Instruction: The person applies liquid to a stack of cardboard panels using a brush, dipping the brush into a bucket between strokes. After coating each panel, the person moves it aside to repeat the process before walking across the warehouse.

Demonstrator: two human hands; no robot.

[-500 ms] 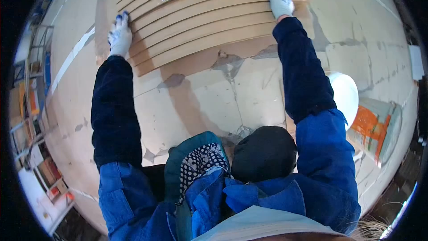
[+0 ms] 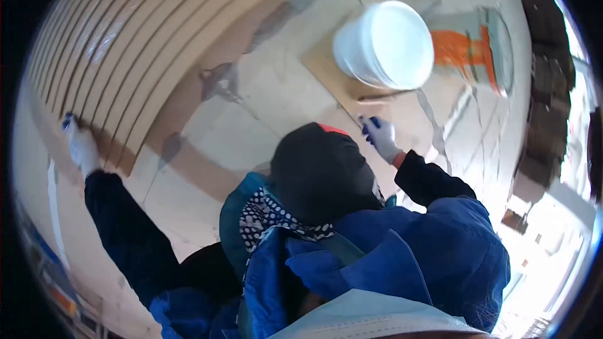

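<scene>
At the near left end of a row of overlapping brown cardboard strips [image 2: 160,66], my left hand [image 2: 83,145] touches the strips' edge. It wears a white glove with blue fingertips, and its fingers are stretched out. My right hand [image 2: 383,138], gloved the same way, is over the floor just below a white bucket [image 2: 402,44]. Its fingers look apart, with no object visible in them, though the view is slightly blurred. A thin brown stick-like thing [image 2: 383,96] lies between this hand and the bucket, on a flat cardboard piece [image 2: 333,75].
Beside the bucket, a greenish container with an orange label [image 2: 465,50] lies on its side. The pale floor [image 2: 276,94] has cracks and grey patches. Dark stacked material [image 2: 546,88] runs along the right side. Shelving stands at the lower left.
My view has swung to the right. My right hand has left the strips' right end and come down near the bucket. My left hand stays at the strips' left end.
</scene>
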